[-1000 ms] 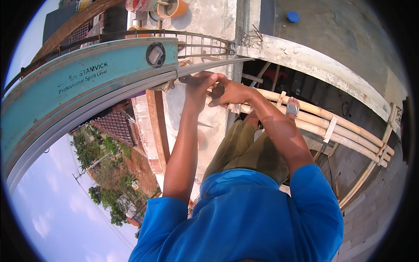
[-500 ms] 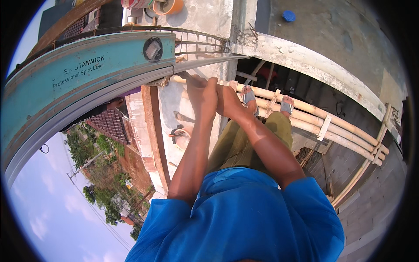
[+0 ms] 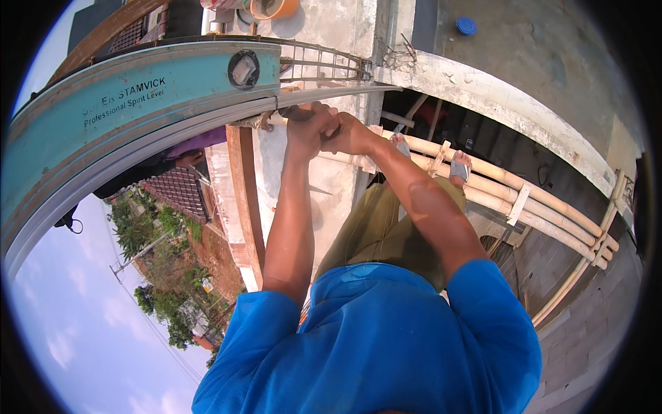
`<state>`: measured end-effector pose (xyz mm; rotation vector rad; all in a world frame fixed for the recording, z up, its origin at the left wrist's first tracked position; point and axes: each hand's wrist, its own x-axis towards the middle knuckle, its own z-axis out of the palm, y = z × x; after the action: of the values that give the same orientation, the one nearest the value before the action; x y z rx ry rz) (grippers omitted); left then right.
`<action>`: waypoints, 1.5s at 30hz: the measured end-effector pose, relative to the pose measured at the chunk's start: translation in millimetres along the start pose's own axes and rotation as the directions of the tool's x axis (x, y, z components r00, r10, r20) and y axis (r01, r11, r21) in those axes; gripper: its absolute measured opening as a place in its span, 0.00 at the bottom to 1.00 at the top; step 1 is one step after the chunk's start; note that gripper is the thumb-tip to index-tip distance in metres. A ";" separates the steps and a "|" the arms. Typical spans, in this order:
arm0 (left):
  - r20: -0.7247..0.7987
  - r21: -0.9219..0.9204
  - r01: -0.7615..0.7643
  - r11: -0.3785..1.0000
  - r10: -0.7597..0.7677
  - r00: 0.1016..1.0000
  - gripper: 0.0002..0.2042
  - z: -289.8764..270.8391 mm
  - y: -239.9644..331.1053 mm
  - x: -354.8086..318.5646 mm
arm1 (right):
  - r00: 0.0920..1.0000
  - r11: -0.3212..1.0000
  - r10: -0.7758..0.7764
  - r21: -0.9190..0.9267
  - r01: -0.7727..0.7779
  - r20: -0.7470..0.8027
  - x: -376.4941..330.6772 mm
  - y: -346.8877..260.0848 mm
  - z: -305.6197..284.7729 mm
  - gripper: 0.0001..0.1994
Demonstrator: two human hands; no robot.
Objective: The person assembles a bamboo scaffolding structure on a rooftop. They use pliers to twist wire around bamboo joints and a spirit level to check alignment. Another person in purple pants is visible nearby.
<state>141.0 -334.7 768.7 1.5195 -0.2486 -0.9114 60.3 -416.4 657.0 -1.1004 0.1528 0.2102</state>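
Note:
My left hand (image 3: 307, 135) is closed beside the grey bundled lengths (image 3: 227, 114), around a dark object (image 3: 298, 112) whose kind I cannot make out. My right hand (image 3: 350, 134) is pressed close against it, its fingers curled in; what they grip is hidden. Just beyond my hands, a thin dark tie (image 3: 276, 103) circles the grey lengths. Along their far side runs a teal spirit level (image 3: 165, 79) with a round window near its right end.
Bamboo poles (image 3: 510, 183) lashed together lie under my feet, above a dark gap. A concrete beam (image 3: 496, 90) crosses at the right. A rebar cage (image 3: 321, 62), an orange bucket (image 3: 276, 8) and a blue lid-like disc (image 3: 467, 26) are farther off. A wooden post (image 3: 243, 193) stands left.
Both my hands have moved left and farther away, closer to the grey lengths. My left forearm now covers the spot where a container stood in view.

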 end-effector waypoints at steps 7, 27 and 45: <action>-0.462 0.010 -0.204 0.979 0.186 0.867 0.11 56.5 -16.2 -8.6 | 0.513 0.667 -0.653 -0.744 0.043 -0.556 -72.0 -31.5 47.2 0.26; -0.383 0.550 0.056 0.833 0.192 0.904 0.16 17.2 -2.7 -21.8 | 0.941 0.959 -0.226 -0.227 0.169 -0.253 12.0 19.6 30.3 0.20; -0.718 0.125 -0.026 0.992 0.109 0.687 0.10 67.4 -21.1 -7.2 | 0.825 0.842 -0.394 -0.519 0.147 -0.406 -93.1 -39.3 47.0 0.25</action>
<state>84.1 -376.1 758.9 1.8407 0.2363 -0.1738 -19.6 -400.1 733.1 -1.6371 0.4181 -0.3365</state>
